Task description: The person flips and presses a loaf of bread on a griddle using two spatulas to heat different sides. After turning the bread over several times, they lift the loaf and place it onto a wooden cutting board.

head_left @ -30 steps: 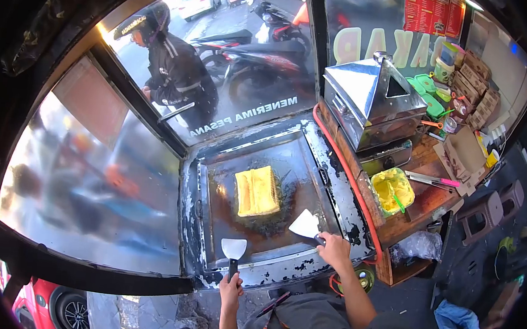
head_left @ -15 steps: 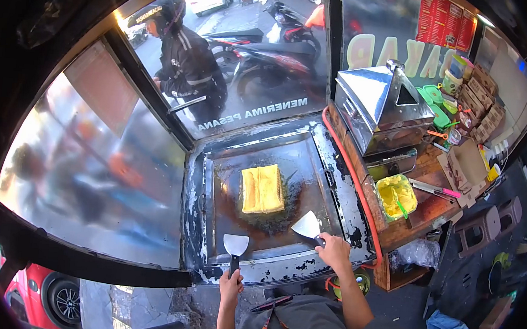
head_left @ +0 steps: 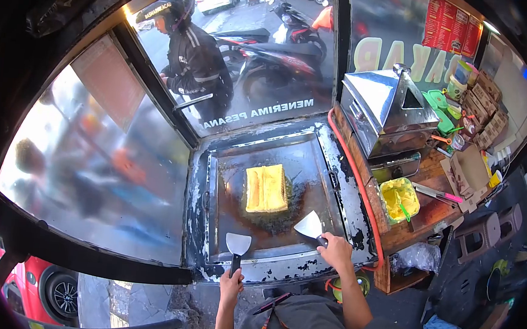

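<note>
My left hand [head_left: 230,285] is closed around the black handle of a metal spatula [head_left: 238,243], whose blade lies over the near left part of the griddle. In my right hand [head_left: 336,253] is a second spatula [head_left: 309,224], its wide blade angled over the near right part of the griddle. Yellow toasted bread [head_left: 266,188], made of two long pieces side by side, rests on the dark, oily griddle [head_left: 230,159]. Both blades are apart from the bread.
A steel box with a peaked lid [head_left: 388,112] stands right of the griddle. Nearer me are a tub of yellow spread [head_left: 399,200] and pink-handled tongs [head_left: 438,192]. A red hose [head_left: 360,194] runs along the griddle's right edge. Beyond the glass a person in a helmet [head_left: 197,60] stands near motorbikes.
The view has shifted slightly, so the scene sits a little further right. My hands, both spatulas and the bread hold nearly the same places relative to the griddle.
</note>
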The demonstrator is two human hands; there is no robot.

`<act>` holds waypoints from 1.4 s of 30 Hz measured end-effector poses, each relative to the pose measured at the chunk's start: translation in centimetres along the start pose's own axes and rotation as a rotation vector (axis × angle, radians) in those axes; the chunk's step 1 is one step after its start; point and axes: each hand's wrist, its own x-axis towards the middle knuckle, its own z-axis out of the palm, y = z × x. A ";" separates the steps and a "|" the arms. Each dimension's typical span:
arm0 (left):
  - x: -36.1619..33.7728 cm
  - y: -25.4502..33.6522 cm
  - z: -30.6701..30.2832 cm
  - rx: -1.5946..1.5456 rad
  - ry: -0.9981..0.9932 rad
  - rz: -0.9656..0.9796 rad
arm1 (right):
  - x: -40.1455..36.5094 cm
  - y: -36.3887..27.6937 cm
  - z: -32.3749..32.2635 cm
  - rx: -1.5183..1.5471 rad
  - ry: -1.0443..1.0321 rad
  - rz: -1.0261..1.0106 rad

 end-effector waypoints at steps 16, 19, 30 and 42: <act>0.5 -0.2 -0.5 0.045 -0.010 -0.031 | -0.1 0.0 0.0 0.008 -0.011 0.000; 0.5 -0.1 -0.4 0.034 -0.009 -0.032 | -0.1 0.0 0.0 0.007 -0.012 0.001; 0.6 0.5 -0.3 0.017 0.005 -0.027 | 0.2 -0.6 -0.2 -0.029 -0.042 0.029; 1.8 -0.7 -1.1 0.056 0.021 -0.025 | 0.3 -0.5 0.4 -0.039 -0.028 0.009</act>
